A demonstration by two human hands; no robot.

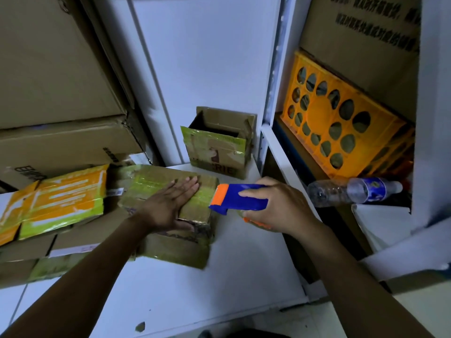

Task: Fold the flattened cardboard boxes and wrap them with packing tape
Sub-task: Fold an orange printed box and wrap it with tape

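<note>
Taping seemingly midway: left hand is pressing flat, fingers straight, on the folded box on the white table, right hand is gripping the tape dispenser at that box's right edge, while flattened boxes are lying at left, apparently yet to do.

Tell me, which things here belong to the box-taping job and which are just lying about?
In the job: folded box under the flat left hand; blue tape dispenser gripped by the right hand; flattened box at left.
Lying about: water bottle; orange crate; big stacked cartons.
</note>
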